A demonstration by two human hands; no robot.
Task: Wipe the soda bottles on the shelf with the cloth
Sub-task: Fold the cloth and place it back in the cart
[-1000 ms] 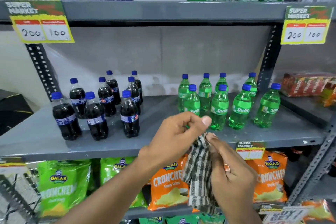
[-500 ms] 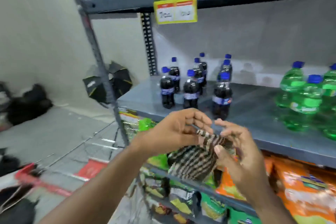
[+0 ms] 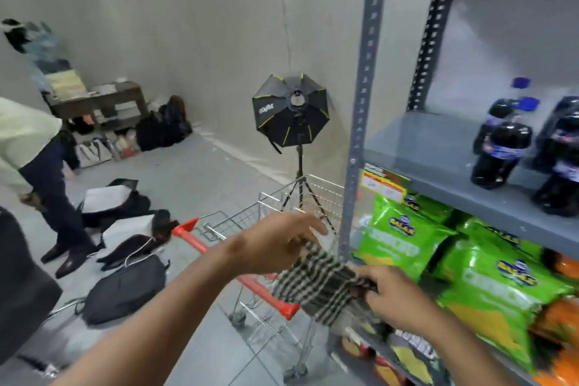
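A dark and white checked cloth point(image 3: 319, 283) is stretched between both of my hands, low in the view in front of the shelf's left post. My left hand point(image 3: 275, 244) pinches its upper left end. My right hand point(image 3: 391, 298) grips its lower right end. Dark cola bottles point(image 3: 501, 147) with blue caps stand on the grey shelf point(image 3: 438, 147) at the right edge, well above and right of my hands. The green soda bottles are out of view.
A wire shopping cart point(image 3: 250, 247) with a red handle stands just left of the shelf post point(image 3: 360, 122). Green chip bags point(image 3: 404, 238) fill the lower shelf. A softbox light on a tripod point(image 3: 291, 111), bags on the floor point(image 3: 125, 288) and a standing person point(image 3: 34, 166) are to the left.
The view has swung far to the left, away from the bottles toward the room and the cart. Both hands still hold the cloth, now pulled out wider between them.
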